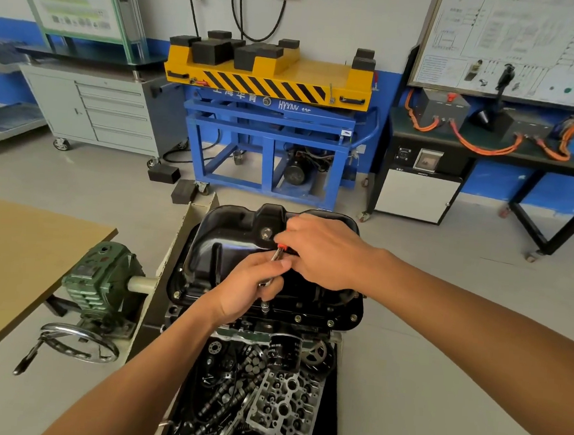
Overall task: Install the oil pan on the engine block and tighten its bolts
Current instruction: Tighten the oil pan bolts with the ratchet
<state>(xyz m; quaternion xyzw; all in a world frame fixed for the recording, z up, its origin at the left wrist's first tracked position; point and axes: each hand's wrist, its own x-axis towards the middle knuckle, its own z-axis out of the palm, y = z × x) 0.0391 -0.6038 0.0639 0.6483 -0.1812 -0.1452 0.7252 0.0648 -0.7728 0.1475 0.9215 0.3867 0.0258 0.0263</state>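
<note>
Tightening looks to be the step in hand: the oil pan (228,247) already sits sump-up on the engine block (182,312), and both hands are on one socket driver (276,256) standing on a bolt in the pan's near flange. The driver's long axis runs almost upright, leaning a little toward the pan's far end, with its socket at the bottom on the flange. The left hand (249,290) wraps curled fingers round the chrome shaft low down, nearer the bolt. The right hand (324,251) closes over the red-handled top, above the pan's middle. More flange bolts (298,318) lie to the right along the same near edge (whether they are snug I cannot tell), so the next reach probably goes that way. Below the pan's near edge, a black tray (329,426) holds a cylinder head (284,402), camshafts (216,404) and smaller loose parts.
</note>
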